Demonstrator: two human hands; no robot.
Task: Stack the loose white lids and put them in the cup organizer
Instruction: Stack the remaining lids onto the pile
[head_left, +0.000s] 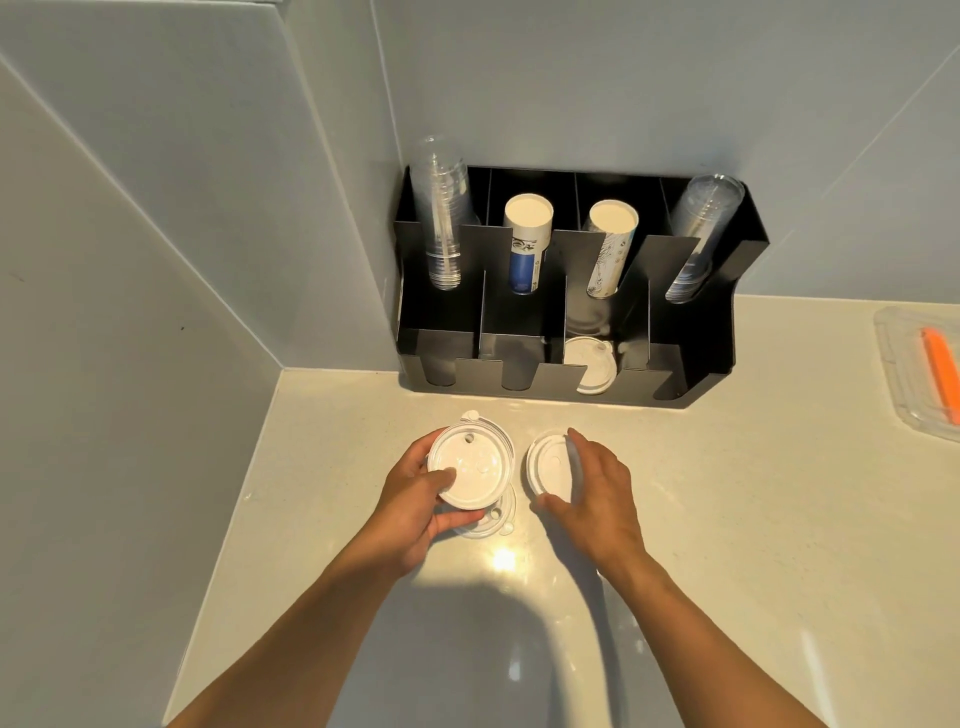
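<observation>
The clear tray (922, 364) runs off the right edge. A lid (488, 522) lies mostly hidden under the left hand (415, 506).

It looked like a drinks station in a café or office pantry; a black cup organizer (566, 291) sat in the corner of a pale countertop (727, 519) against plain grey wall panels (156, 234); its slots held stacks of clear plastic cups (441, 223) and printed paper cups (527, 244); white lids (592, 364) filled one front compartment.

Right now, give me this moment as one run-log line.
left hand: holding white lids | right hand: gripping white lid | organizer: some lids in third front slot
</observation>
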